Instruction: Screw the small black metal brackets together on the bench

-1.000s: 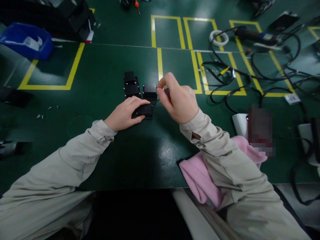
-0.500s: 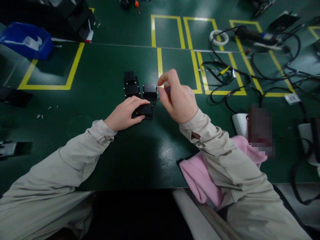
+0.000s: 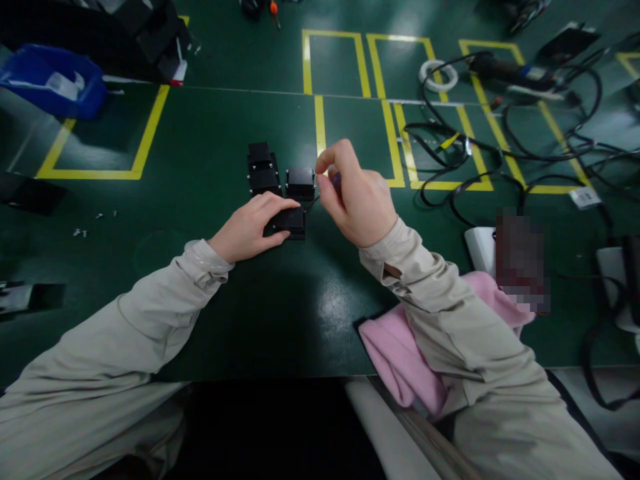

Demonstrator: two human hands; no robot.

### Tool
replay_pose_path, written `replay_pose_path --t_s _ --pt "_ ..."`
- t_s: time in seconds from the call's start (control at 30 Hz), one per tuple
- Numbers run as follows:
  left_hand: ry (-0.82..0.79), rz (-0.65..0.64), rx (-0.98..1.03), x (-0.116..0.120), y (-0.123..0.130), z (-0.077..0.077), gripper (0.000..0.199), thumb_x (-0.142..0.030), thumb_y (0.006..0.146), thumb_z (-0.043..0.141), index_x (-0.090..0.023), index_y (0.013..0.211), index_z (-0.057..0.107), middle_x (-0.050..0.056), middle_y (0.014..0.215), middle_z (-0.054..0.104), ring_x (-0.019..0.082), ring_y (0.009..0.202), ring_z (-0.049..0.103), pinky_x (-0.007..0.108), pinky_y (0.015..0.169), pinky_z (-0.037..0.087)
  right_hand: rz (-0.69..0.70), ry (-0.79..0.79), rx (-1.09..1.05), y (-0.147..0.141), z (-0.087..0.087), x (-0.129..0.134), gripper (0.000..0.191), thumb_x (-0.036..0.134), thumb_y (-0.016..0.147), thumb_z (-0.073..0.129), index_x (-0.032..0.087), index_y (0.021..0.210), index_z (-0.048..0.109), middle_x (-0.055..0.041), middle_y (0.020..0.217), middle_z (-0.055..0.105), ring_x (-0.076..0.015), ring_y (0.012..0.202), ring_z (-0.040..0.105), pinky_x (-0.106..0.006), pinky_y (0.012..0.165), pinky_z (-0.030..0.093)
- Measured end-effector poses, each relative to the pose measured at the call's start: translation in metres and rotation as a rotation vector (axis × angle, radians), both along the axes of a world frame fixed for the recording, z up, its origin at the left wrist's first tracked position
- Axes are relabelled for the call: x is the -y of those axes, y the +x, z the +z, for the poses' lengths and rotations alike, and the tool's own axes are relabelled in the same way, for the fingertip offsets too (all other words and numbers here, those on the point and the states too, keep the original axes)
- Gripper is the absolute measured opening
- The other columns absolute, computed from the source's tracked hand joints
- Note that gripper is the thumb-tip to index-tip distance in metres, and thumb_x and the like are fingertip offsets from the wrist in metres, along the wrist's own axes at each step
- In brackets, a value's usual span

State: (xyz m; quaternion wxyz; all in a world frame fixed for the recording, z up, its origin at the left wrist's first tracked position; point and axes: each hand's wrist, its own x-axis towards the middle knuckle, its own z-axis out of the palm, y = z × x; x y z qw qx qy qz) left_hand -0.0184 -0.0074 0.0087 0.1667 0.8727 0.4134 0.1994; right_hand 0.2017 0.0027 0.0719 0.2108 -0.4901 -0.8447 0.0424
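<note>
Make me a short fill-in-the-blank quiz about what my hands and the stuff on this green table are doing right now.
1. The left hand presses down on a small ____ block.
2. The right hand pinches a thin tool with a ____ handle.
3. The lines taped on the table are ____.
4. The bin at the far left is ____.

Missing words: black; purple; yellow; blue

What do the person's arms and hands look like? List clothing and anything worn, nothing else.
Both arms wear long, loose beige sleeves. The left sleeve ends in a gathered cuff at the wrist; the right sleeve has an open, folded cuff. The left hand and right hand are bare: no gloves, rings or watch visible.
</note>
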Motion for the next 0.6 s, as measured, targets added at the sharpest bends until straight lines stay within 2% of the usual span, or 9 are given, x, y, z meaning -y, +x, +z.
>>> replay_pose_path --t_s 0.1,0.23,0.47,0.6 --pt "-0.004 0.001 -0.006 0.0001 0.0002 0.0007 0.045 -0.033 0.092 0.056 -0.017 0.134 0.054 0.011 0.124 0.06 0.027 0.117 0.057 0.043 0.102 0.047 0.005 -0.001 -0.001 0.0002 0.0007 0.0002 0.039 0.038 0.102 0.026 0.016 0.116 0.056 -0.0036 0.084 0.066 -0.0162 0.071 0.067 -0.028 0.07 0.045" --pt "-0.011 0.005 -0.012 0.0003 0.0005 0.0015 0.045 -0.034 0.092 0.055 -0.017 0.134 0.054 0.011 0.125 0.06 0.028 0.118 0.056 0.044 0.103 0.046 0.008 -0.01 0.009 0.0009 0.001 0.0005 0.042 0.045 0.102 0.026 0.018 0.111 0.057 -0.0017 0.076 0.065 -0.0154 0.068 0.065 -0.028 0.07 0.045" --pt "-0.033 0.015 -0.012 0.0004 0.0007 0.0019 0.045 -0.034 0.091 0.056 -0.019 0.134 0.054 0.01 0.125 0.06 0.028 0.117 0.056 0.045 0.103 0.046 0.014 -0.008 -0.026 0.0006 0.0021 0.001 0.036 0.035 0.101 0.025 0.018 0.114 0.054 -0.0026 0.081 0.066 -0.0139 0.067 0.064 -0.027 0.069 0.044" --pt "-0.037 0.012 -0.014 0.0003 0.0008 0.0017 0.046 -0.033 0.091 0.056 -0.019 0.135 0.053 0.011 0.126 0.059 0.028 0.119 0.055 0.045 0.105 0.045 0.028 -0.015 -0.031 0.0016 0.0019 0.0009 0.041 0.044 0.102 0.024 0.019 0.112 0.056 -0.0024 0.082 0.067 -0.0133 0.068 0.064 -0.026 0.069 0.043"
